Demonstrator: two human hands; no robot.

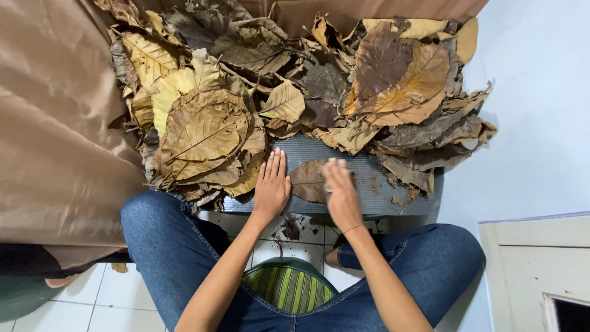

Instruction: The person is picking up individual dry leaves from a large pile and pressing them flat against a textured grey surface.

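Near frame centre, your left hand [271,186] lies flat & open beside a brown leaf [309,180] on the grey mat [393,184]. Your right hand [341,192] rests open on that leaf; dry leaf pile [276,92] fills upper frame.

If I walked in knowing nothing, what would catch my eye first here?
Most likely the big heap of dry brown and yellow leaves, spread across the upper half of the view. Just below it, the left hand lies flat on a grey ribbed mat, beside a single dark brown leaf. The right hand, blurred, is over that leaf's right edge.
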